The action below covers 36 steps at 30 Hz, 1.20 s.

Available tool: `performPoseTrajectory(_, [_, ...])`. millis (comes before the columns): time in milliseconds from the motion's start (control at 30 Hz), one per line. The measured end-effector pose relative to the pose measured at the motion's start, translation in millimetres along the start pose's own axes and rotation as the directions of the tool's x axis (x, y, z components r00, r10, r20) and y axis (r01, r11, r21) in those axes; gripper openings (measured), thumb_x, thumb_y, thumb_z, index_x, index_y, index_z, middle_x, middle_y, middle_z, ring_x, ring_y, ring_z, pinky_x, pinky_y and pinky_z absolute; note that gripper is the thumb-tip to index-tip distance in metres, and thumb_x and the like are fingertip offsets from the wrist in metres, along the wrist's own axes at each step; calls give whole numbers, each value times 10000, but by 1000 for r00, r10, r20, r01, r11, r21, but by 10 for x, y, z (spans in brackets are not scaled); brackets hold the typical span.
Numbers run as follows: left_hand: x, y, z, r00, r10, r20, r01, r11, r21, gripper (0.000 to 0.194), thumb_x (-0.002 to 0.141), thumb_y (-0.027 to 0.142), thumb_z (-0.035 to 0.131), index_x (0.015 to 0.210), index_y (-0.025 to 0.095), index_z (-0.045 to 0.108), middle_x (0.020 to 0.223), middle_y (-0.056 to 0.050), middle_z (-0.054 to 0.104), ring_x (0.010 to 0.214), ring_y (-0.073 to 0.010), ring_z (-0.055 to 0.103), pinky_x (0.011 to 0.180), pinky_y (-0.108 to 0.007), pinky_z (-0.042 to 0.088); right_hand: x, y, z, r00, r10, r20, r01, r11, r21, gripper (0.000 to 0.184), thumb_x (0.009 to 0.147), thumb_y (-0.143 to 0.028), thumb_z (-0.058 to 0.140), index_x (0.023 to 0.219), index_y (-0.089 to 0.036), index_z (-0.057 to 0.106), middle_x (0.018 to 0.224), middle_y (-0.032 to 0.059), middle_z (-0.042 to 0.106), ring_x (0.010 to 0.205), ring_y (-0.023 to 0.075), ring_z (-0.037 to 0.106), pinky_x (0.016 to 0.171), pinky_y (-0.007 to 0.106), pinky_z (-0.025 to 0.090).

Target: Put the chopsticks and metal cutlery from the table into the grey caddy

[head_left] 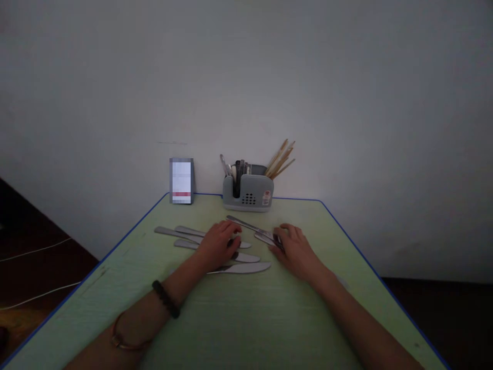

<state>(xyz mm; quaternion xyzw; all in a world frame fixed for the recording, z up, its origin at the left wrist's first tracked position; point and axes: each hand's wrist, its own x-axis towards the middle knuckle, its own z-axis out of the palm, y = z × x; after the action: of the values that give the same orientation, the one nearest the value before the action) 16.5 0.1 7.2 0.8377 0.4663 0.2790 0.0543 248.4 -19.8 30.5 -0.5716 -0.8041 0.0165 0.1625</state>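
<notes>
Several metal table knives lie on the pale green table, among them a lower knife (248,267) and a middle knife (250,258). My left hand (219,244) is over the knives, fingers loosely curved and thumb apart; it covers parts of them, and I see nothing held in it. To its right, my right hand (295,249) has its thumb and fingers closed around the end of a short-looking metal piece of cutlery (265,238), partly hidden by the hand. Another long-handled utensil (244,223) slants from the upper left toward my right fingertips; whether they touch it is unclear.
A grey cutlery holder (254,192) stands at the table's back edge, holding dark and light utensils and wooden chopsticks (283,156). Left of it a phone (181,181) leans upright near the wall (346,103). The green table (246,324) has a blue edge.
</notes>
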Motion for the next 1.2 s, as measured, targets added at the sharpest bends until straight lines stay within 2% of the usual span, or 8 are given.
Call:
performPoseTrajectory(67, [-7, -4, 18, 1000, -6, 6, 5, 1000, 24, 189, 864, 233, 476, 1026, 186, 561, 1039, -81, 613, 974, -232, 552, 885, -395, 421, -16, 56, -7, 995, 36, 90, -30, 997, -73, 388, 870, -311, 526, 1194, -104, 574, 1188, 191, 545, 1079, 313, 503, 907, 447, 432])
performPoseTrajectory(167, [-22, -11, 44, 999, -9, 38, 7, 999, 47, 224, 860, 247, 490, 1062, 177, 558, 1092, -99, 592, 1008, -249, 534, 892, -410, 423, 20, 36, -66, 987, 26, 156, -7, 993, -122, 309, 887, -255, 505, 1160, -158, 614, 1115, 150, 589, 997, 277, 550, 871, 397, 455])
performPoseTrajectory(400, [-43, 3, 45, 998, -30, 63, 24, 996, 87, 238, 866, 273, 493, 1072, 188, 574, 1101, -99, 579, 1033, -250, 523, 914, -428, 421, 52, -76, -69, 980, 17, 196, 22, 981, -192, 256, 889, -204, 492, 1066, -132, 663, 1063, 172, 595, 975, 282, 557, 809, 356, 467])
performPoseTrajectory(567, [-42, -4, 58, 996, -38, 81, 28, 993, 117, 284, 884, 283, 466, 1128, 178, 563, 1181, -104, 575, 1097, -250, 506, 953, -428, 407, 55, -140, -58, 963, -96, 251, 137, 979, -151, 277, 883, -289, 539, 1109, -167, 642, 1096, 132, 584, 983, 240, 543, 854, 332, 444])
performPoseTrajectory(700, [-58, -8, 78, 994, -12, 109, -3, 990, 139, 413, 921, 306, 411, 1319, 201, 445, 1371, -86, 486, 1259, -239, 417, 1030, -427, 343, 54, -275, -4, 965, -104, 242, 156, 966, -206, 260, 905, -182, 463, 1089, -121, 637, 1086, 154, 575, 988, 253, 528, 836, 340, 451])
performPoseTrajectory(833, [-74, -8, 93, 987, -25, 157, -4, 984, 177, 423, 956, 348, 339, 1351, 228, 429, 1417, -52, 457, 1333, -222, 349, 1068, -425, 291, 63, -363, 87, 973, -105, 205, 159, 949, -271, 302, 896, -77, 388, 1102, -74, 609, 1077, 179, 566, 990, 269, 517, 803, 371, 454])
performPoseTrajectory(1000, [-76, -8, 96, 990, -19, 138, -7, 982, 189, 399, 954, 308, 330, 1315, 226, 479, 1359, -62, 515, 1290, -224, 401, 1038, -419, 319, 98, -321, 124, 981, -116, 155, 155, 950, -269, 265, 915, -110, 376, 1067, -117, 594, 1075, 165, 566, 985, 266, 514, 789, 393, 434])
performPoseTrajectory(1200, [-79, 15, 71, 995, -29, 93, 8, 976, 218, 356, 933, 280, 382, 1249, 263, 546, 1227, -72, 568, 1117, -245, 485, 932, -429, 380, 144, -226, 133, 983, -113, 146, 146, 958, -245, 249, 915, -105, 368, 1039, -151, 579, 1049, 125, 583, 974, 255, 528, 794, 358, 417])
